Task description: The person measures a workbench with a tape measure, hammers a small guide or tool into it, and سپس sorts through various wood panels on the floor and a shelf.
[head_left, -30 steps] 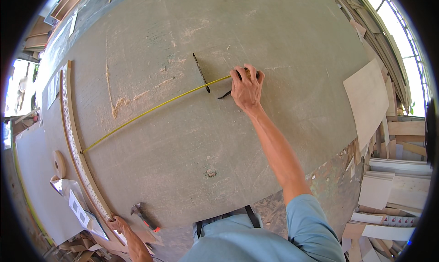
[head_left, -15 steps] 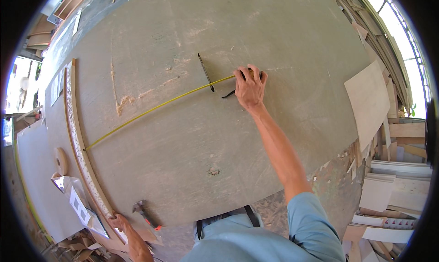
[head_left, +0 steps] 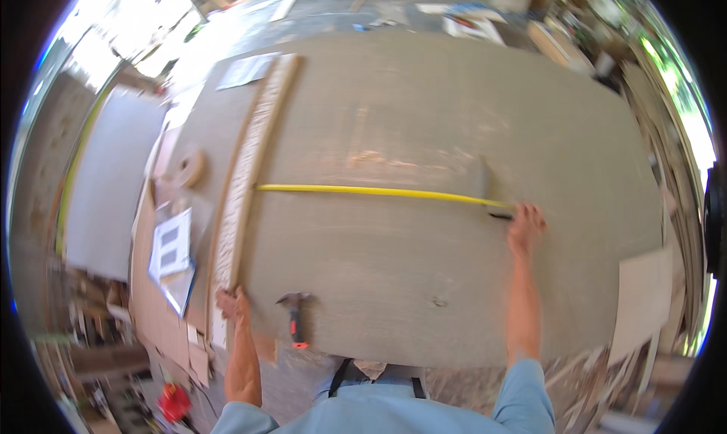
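My right hand (head_left: 528, 226) is closed at the right of a broad grey-brown panel (head_left: 379, 282), round a tape measure whose case is mostly hidden. Its yellow blade (head_left: 379, 192) runs leftward across the panel to the edge of a long wooden strip (head_left: 250, 161) with a mottled whitish top. Near its front end, my left hand (head_left: 233, 304) grips that strip. A small black piece (head_left: 500, 217) shows just left of my right hand, and a slender dark tool (head_left: 483, 178), blurred, lies beyond the blade. A claw hammer (head_left: 297, 320) with a black and red handle rests right of my left hand.
Left of the strip are a brown tape roll (head_left: 191, 168) and white printed sheets (head_left: 171, 245). A silvery sheet (head_left: 246, 70) lies by the strip's far end. Board offcuts (head_left: 640, 301) stand along the right side. A red object (head_left: 174, 402) sits low at left.
My view has swung, so the panel and both hands appear farther right and the blade looks nearly level. The blade still spans from the strip to my right hand; my left hand stays on the strip.
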The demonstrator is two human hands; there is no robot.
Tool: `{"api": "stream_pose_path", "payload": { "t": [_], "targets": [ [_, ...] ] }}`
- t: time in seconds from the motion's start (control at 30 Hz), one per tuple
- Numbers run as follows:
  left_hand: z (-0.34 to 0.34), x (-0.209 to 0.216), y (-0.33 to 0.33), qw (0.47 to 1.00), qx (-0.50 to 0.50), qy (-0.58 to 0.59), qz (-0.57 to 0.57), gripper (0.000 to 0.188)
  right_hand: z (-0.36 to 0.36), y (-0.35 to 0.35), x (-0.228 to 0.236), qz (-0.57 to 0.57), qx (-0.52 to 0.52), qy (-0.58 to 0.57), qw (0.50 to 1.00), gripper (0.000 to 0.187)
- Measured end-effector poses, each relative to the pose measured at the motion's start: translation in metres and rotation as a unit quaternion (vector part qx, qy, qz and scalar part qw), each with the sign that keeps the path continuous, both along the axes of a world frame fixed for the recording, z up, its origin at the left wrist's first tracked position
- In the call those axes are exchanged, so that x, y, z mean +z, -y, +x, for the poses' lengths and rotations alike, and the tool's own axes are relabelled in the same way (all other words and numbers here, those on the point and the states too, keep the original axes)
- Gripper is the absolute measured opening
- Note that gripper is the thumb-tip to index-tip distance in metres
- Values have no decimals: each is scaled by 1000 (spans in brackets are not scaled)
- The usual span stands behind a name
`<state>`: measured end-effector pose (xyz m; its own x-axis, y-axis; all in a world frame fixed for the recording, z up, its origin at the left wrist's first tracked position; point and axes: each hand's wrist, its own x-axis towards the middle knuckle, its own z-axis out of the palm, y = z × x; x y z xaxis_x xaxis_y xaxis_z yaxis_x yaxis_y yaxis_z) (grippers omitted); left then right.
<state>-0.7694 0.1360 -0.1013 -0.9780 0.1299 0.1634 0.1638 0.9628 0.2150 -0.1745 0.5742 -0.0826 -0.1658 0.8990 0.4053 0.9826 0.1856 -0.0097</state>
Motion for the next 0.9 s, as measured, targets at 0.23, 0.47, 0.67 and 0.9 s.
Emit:
{"api": "stream_pose_path", "payload": {
  "t": [0.23,0.47,0.67,0.9],
  "targets": [
    [15,53,84,976,1,-94,196,47,15,132,19,-100,-13,47,994,17],
    [-6,46,185,732,272,282,558,44,-28,328,34,-90,-200,59,974,20],
    [-35,33,211,536,173,541,624,23,-137,437,18,-153,-187,-156,958,19],
    [-53,76,243,618,103,598,501,35,-359,489,76,-117,9,-221,968,20]
  ]
}}
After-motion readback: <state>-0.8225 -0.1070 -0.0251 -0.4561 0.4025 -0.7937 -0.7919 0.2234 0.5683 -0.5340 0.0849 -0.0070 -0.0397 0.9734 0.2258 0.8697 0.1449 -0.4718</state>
